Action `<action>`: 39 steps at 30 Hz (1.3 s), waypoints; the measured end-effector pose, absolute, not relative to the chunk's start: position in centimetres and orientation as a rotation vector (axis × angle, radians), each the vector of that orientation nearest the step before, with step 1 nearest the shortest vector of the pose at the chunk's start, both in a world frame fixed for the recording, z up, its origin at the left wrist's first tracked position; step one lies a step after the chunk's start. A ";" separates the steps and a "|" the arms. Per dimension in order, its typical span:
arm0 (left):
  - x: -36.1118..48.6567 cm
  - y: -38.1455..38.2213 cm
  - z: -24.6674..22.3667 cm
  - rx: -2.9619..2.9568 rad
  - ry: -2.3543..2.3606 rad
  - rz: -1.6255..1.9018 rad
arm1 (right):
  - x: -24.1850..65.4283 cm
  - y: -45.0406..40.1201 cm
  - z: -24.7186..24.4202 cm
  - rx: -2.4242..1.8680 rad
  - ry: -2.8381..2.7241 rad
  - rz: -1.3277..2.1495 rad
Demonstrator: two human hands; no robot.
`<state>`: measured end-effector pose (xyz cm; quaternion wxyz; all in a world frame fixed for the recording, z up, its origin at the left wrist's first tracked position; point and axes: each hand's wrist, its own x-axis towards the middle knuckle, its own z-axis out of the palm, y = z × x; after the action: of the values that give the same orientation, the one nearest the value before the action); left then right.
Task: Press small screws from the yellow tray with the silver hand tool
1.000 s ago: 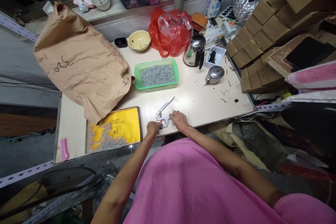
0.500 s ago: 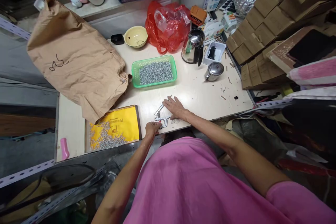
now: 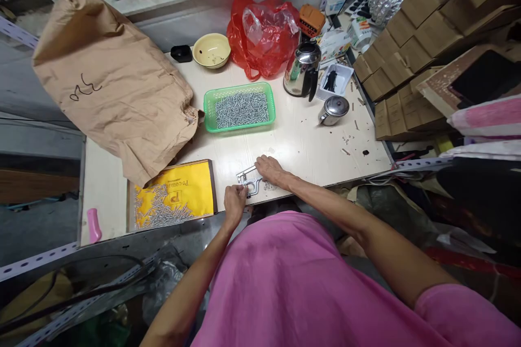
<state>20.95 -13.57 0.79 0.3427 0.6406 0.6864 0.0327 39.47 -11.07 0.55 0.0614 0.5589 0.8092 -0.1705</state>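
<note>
A small metal hand press (image 3: 253, 186) with a lever arm, a spring and a curved frame sits at the front edge of the table. My right hand (image 3: 268, 169) has its fingers curled over the far end of the lever. At the left end of the press my left hand (image 3: 235, 203) is closed, fingertips pinched together; what they hold is hidden. Left of it lies a yellow-lined tray (image 3: 200, 184) with loose metal pins or screws. Behind the press stands a green basket (image 3: 239, 129) full of similar small metal pieces.
A large brown paper sack (image 3: 122, 87) leans over the table's left side. At the back are a yellow bowl (image 3: 211, 59), a red plastic bag (image 3: 264, 54), a kettle (image 3: 299, 73) and a lidded metal pot (image 3: 334, 110). Cardboard boxes (image 3: 423, 38) are stacked at right. A pink object (image 3: 93, 225) lies front left.
My right hand has gone from flat and spread to curled over the lever, and the lever sits lower. My left hand stays at the press. The view has shifted slightly.
</note>
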 end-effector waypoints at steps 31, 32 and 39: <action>27.1 -8.4 -0.2 2.502 1.056 -0.307 | 41.8 -11.2 -0.5 1.664 2.438 -0.610; 27.1 -8.3 -0.1 2.500 1.060 -0.296 | 41.8 -11.2 -0.4 1.669 2.435 -0.598; 25.8 -11.6 -0.7 2.549 1.110 -0.025 | 42.3 -12.3 1.4 1.772 2.379 -0.591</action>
<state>25.78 -11.61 -0.72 0.1795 0.9019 0.3927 -0.0089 42.35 -12.31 1.38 0.0582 0.5849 0.7852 -0.1950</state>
